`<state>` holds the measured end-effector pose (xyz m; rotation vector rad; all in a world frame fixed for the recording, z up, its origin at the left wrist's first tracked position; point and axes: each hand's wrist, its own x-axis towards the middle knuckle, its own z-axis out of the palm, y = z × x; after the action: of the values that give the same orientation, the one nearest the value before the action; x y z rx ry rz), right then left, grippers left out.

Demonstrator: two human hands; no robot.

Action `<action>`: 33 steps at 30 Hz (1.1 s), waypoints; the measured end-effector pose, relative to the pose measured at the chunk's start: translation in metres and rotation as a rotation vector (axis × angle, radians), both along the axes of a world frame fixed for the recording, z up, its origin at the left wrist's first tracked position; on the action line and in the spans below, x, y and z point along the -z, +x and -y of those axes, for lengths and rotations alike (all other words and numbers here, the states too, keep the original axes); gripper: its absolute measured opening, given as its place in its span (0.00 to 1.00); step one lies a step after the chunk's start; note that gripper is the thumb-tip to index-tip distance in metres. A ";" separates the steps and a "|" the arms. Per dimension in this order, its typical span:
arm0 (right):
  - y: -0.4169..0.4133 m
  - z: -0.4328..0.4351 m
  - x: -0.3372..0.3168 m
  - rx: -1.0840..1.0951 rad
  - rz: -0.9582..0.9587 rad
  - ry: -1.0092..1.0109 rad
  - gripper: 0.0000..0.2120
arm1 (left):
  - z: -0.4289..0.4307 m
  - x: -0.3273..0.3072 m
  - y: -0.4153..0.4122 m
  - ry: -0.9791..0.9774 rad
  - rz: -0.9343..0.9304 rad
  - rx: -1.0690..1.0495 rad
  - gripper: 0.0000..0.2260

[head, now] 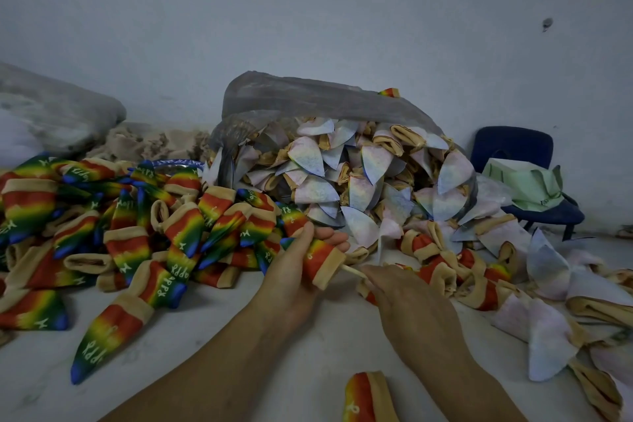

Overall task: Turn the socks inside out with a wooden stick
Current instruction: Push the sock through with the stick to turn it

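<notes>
My left hand point(291, 271) grips a rainbow sock point(322, 259) with a tan cuff, held just above the floor. A pale wooden stick point(354, 272) pokes out of the cuff toward the right. My right hand point(407, 298) holds the stick's other end, and most of the stick is hidden under its fingers. To the left spreads a heap of rainbow socks point(113, 226) showing their coloured side. On the right, pale inside-out socks point(544, 325) lie scattered over the floor.
A large clear plastic bag point(308, 96) full of pale inside-out socks lies open behind my hands. A blue chair point(513, 147) with a green bag on it stands at the right by the wall. One rainbow sock point(363, 397) lies near me.
</notes>
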<state>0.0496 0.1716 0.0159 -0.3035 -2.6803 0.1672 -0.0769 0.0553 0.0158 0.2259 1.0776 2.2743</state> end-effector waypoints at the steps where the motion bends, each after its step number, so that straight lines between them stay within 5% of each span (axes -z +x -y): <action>1: 0.000 0.002 0.000 0.003 0.003 -0.011 0.17 | 0.000 0.000 0.000 -0.006 -0.017 -0.013 0.16; 14: 0.002 0.038 -0.008 0.147 -0.065 -0.054 0.12 | 0.003 -0.010 0.005 0.095 0.073 0.107 0.08; 18: 0.001 0.029 -0.007 0.134 0.001 -0.120 0.14 | 0.002 -0.002 0.002 0.053 0.038 0.053 0.14; 25: 0.002 0.011 -0.005 0.185 -0.017 -0.113 0.16 | -0.002 0.005 0.008 -0.162 -0.283 0.045 0.17; 27: 0.003 0.005 -0.004 0.204 -0.051 -0.117 0.14 | -0.001 0.006 0.010 -0.348 -0.443 0.013 0.12; 29: 0.004 0.000 -0.003 0.198 -0.073 -0.162 0.13 | -0.001 0.010 0.004 -0.553 -0.575 -0.056 0.19; 31: 0.004 -0.007 -0.002 0.191 -0.067 -0.215 0.12 | -0.002 0.013 -0.003 -0.529 -0.511 -0.145 0.21; 33: 0.005 -0.014 -0.001 0.190 -0.060 -0.266 0.11 | 0.002 0.010 -0.012 -0.241 -0.254 -0.177 0.22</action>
<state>0.0544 0.1860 0.0170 -0.6223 -2.5517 0.4670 -0.0885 0.0536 0.0060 0.3392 1.5451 2.2846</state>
